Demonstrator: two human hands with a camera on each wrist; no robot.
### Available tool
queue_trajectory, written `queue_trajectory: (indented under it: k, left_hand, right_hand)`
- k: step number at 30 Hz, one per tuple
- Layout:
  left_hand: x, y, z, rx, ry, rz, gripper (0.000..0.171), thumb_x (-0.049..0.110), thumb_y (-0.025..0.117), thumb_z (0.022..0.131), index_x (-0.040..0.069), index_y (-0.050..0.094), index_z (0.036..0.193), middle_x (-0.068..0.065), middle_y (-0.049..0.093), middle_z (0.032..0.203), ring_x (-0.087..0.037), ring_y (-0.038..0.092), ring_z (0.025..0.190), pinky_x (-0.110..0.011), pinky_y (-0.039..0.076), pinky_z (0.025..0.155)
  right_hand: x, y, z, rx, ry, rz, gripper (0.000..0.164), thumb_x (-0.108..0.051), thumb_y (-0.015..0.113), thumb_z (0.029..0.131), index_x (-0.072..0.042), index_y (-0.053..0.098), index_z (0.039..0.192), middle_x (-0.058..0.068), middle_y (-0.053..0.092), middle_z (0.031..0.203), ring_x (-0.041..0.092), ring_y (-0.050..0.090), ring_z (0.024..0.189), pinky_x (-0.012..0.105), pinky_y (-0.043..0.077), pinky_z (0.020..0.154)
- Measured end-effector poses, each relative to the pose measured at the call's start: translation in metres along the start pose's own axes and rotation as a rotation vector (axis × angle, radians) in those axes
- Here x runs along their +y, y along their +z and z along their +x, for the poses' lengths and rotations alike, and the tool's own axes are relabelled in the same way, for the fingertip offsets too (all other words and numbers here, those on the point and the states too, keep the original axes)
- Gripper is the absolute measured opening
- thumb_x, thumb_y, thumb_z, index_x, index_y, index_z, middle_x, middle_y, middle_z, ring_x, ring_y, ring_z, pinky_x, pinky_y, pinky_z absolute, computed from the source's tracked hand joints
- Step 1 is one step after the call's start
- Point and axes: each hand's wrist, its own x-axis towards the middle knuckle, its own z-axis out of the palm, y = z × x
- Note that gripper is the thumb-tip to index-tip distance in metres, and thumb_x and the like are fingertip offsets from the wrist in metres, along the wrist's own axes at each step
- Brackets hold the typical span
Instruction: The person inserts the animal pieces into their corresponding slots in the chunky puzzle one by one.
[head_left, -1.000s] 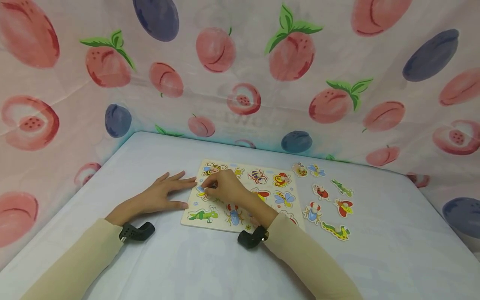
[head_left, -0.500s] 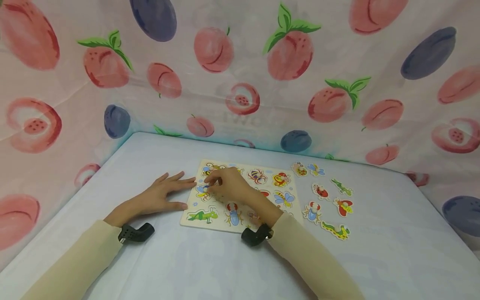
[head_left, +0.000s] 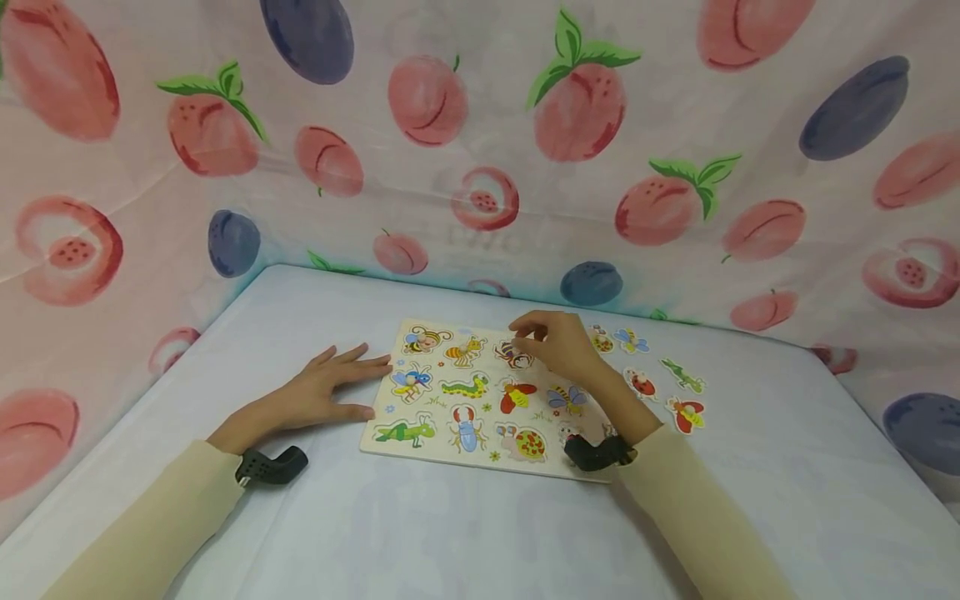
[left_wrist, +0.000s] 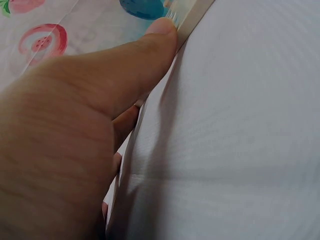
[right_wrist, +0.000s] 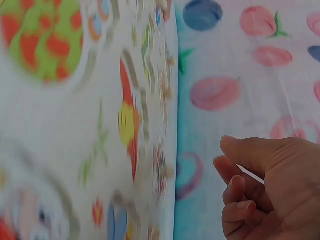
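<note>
A wooden insect peg puzzle board (head_left: 444, 456) lies on the table. My left hand (head_left: 322, 390) lies flat with fingers spread, its fingertips touching the board's left edge; in the left wrist view the thumb (left_wrist: 160, 27) meets that edge. Above the board's upper right part hovers my right hand (head_left: 558, 343), with loosely bent fingers and nothing between them, as the right wrist view of the hand (right_wrist: 280, 185) confirms. The mosquito piece (head_left: 410, 382) sits at its outline in the left column. A bee piece (head_left: 426, 340) and a spider piece (head_left: 513, 354) are in the top row.
Loose pieces lie right of the board: a ladybug (head_left: 641, 383), a grasshopper (head_left: 684, 376), a red-winged insect (head_left: 687, 414), a blue-winged insect (head_left: 632, 340) and a snail (head_left: 602, 340). My right forearm covers others. A fruit-print cloth (head_left: 420, 200) rises behind the table.
My right hand has let go of the mosquito piece and moved right across the board, uncovering the middle pictures. The left hand has stayed at the board's edge.
</note>
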Motion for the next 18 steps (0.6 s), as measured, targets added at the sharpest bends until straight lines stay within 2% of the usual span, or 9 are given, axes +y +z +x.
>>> queue_trajectory:
  k: [3, 7, 13, 18]
  left_hand:
    - [-0.001, 0.0, -0.001, 0.001, 0.008, -0.002, 0.071, 0.05, 0.069, 0.083, 0.022, 0.046, 0.144, 0.007, 0.036, 0.151, -0.031, 0.012, 0.144, -0.054, -0.002, 0.113]
    - [-0.001, 0.001, 0.0, -0.004, 0.013, -0.007, 0.071, 0.05, 0.068, 0.083, 0.023, 0.046, 0.144, 0.007, 0.036, 0.151, -0.03, 0.012, 0.144, -0.054, -0.003, 0.113]
    - [0.0, -0.002, 0.0, -0.001, 0.013, -0.007, 0.07, 0.049, 0.068, 0.084, 0.022, 0.047, 0.144, 0.005, 0.037, 0.151, -0.031, 0.012, 0.144, -0.054, -0.002, 0.113]
    - [-0.001, -0.002, 0.0, -0.008, 0.015, -0.003, 0.07, 0.049, 0.069, 0.083, 0.022, 0.046, 0.144, 0.006, 0.036, 0.151, -0.03, 0.012, 0.144, -0.054, -0.002, 0.113]
  right_hand:
    - [0.017, -0.015, -0.007, 0.025, 0.041, 0.001, 0.023, -0.014, 0.071, 0.088, -0.006, 0.071, 0.109, 0.004, 0.069, 0.091, 0.019, 0.054, 0.067, 0.03, 0.043, 0.052]
    - [0.041, -0.039, -0.022, 0.055, 0.113, -0.043, 0.025, -0.016, 0.069, 0.089, -0.005, 0.07, 0.112, 0.007, 0.068, 0.096, 0.021, 0.056, 0.075, 0.032, 0.046, 0.058]
    - [0.073, -0.075, -0.051, 0.102, 0.212, -0.161, 0.025, -0.018, 0.068, 0.091, -0.004, 0.07, 0.111, 0.012, 0.068, 0.099, 0.025, 0.055, 0.085, 0.035, 0.046, 0.069]
    - [0.097, -0.094, -0.076, 0.119, 0.274, -0.214, 0.027, -0.02, 0.067, 0.091, -0.001, 0.069, 0.11, 0.018, 0.067, 0.101, 0.03, 0.056, 0.087, 0.038, 0.048, 0.072]
